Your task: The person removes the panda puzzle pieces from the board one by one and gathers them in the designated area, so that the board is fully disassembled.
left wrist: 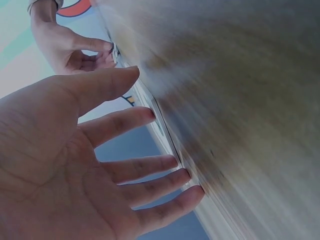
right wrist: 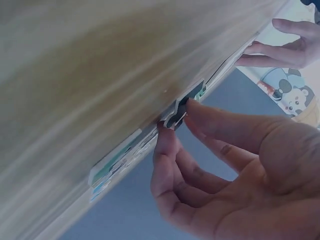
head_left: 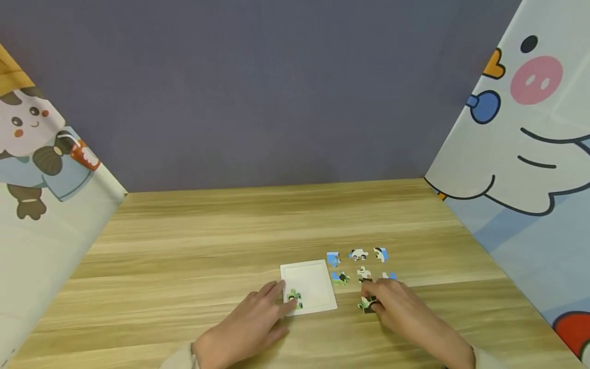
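Note:
A white square puzzle tray [head_left: 315,287] lies on the table with one green puzzle piece [head_left: 293,295] in its near left corner. My left hand [head_left: 251,322] reaches over the tray's left edge, index fingertip at that piece; in the left wrist view its fingers [left wrist: 150,167] are spread and nearly straight. To the right of the tray, my right hand [head_left: 400,303] pinches a dark-and-green puzzle piece [head_left: 366,304] between thumb and curled fingers. The right wrist view shows this held piece [right wrist: 192,96] tilted close over the tabletop, partly hidden by the fingertips.
Several loose puzzle pieces lie beyond my right hand, among them a panda-face piece [head_left: 358,254], a blue corner piece [head_left: 333,258] and a blue-green piece [head_left: 341,278]. A grey panel [head_left: 276,102] stands behind the wooden table [head_left: 184,246], with cartoon-printed walls on both sides.

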### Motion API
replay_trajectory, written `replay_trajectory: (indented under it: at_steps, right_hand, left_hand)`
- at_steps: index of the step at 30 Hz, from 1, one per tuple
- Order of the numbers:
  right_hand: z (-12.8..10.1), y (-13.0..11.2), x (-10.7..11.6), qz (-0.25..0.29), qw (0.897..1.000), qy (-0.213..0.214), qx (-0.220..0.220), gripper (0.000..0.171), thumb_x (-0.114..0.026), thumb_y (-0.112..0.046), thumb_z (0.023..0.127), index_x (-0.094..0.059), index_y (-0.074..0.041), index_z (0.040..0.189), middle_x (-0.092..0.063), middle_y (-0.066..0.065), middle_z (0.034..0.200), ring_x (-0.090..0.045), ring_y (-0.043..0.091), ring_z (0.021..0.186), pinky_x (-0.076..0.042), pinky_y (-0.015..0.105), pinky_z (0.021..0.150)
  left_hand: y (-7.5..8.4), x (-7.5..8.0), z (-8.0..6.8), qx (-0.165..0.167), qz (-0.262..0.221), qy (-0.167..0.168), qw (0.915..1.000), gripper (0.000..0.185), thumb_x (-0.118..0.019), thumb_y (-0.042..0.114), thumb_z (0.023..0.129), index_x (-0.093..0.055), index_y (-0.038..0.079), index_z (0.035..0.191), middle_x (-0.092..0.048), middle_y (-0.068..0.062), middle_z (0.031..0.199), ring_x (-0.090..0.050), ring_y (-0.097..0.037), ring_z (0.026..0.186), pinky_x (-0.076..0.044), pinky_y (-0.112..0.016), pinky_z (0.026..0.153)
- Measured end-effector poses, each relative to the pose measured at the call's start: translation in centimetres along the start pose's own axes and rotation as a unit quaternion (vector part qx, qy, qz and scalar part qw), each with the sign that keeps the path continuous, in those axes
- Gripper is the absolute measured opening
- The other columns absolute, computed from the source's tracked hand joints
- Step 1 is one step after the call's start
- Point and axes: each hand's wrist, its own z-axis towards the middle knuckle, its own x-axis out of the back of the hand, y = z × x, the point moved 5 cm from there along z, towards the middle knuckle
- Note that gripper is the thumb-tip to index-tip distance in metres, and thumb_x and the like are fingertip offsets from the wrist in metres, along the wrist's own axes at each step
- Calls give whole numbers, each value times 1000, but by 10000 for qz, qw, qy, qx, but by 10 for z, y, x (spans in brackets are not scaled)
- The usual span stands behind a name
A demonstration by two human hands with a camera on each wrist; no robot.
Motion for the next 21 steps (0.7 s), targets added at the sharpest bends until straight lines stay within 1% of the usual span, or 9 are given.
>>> replay_trajectory:
  at_steps: [2, 7, 10, 14, 17, 20, 21]
  right_hand:
    - [-1, -1, -1, -109, 9999, 33, -15, 34, -81, 7, 71, -66, -20, 84, -60, -9, 77, -55, 7, 70, -48, 26, 58]
    - [-3, -2, -4, -301, 9995, -75, -43, 33, -80, 10, 71, -67, -17, 86, -58, -5, 83, -56, 11, 71, -48, 26, 58]
    - [-2, -3, -4, -319, 9994, -104, -63, 33, -80, 9, 72, -66, -16, 85, -58, -5, 82, -56, 10, 71, -48, 26, 57]
    - [2, -6, -1, -277, 9996, -69, 24, 31, -80, 9, 73, -65, -16, 83, -59, -6, 81, -57, 9, 71, -49, 25, 59]
    - [8, -14, 2, -249, 9996, -17, 145, 28, -81, 6, 74, -67, -15, 85, -61, -7, 83, -57, 8, 72, -50, 27, 62]
    - [18, -26, 5, -159, 9994, -104, 294, 24, -81, 2, 77, -70, -13, 91, -64, -4, 88, -58, 8, 73, -50, 26, 62]
    - [22, -31, 5, -102, 9992, -190, 335, 23, -80, 1, 77, -71, -12, 94, -66, -2, 91, -59, 8, 74, -50, 25, 62]
  left_hand:
    - [0, 0, 0, -19, 37, 27, 10000, 43, -71, 30, 91, -66, 16, 132, -50, -25, 143, -52, -41, 128, -54, -53, 87]
    - [1, 0, 1, -65, 32, 70, 9999, 42, -71, 29, 91, -67, 17, 131, -50, -24, 142, -52, -39, 128, -54, -52, 87]
    - [0, 0, 2, -85, 47, 67, 9999, 41, -70, 29, 92, -67, 18, 131, -51, -24, 142, -52, -39, 127, -54, -53, 87]
    - [-2, 1, 2, -107, 52, 72, 9999, 41, -70, 29, 92, -67, 18, 131, -52, -25, 141, -53, -39, 125, -55, -52, 86]
    - [-4, 2, 1, -143, 39, 90, 9999, 41, -70, 29, 91, -67, 18, 131, -52, -24, 140, -54, -39, 124, -55, -51, 85]
    - [-5, 2, 1, -165, 19, 118, 9998, 42, -71, 30, 91, -67, 19, 131, -52, -24, 140, -54, -38, 124, -55, -50, 86]
    - [-5, 2, 1, -166, -1, 117, 9998, 42, -71, 31, 91, -67, 20, 132, -52, -23, 140, -54, -38, 125, -55, -50, 86]
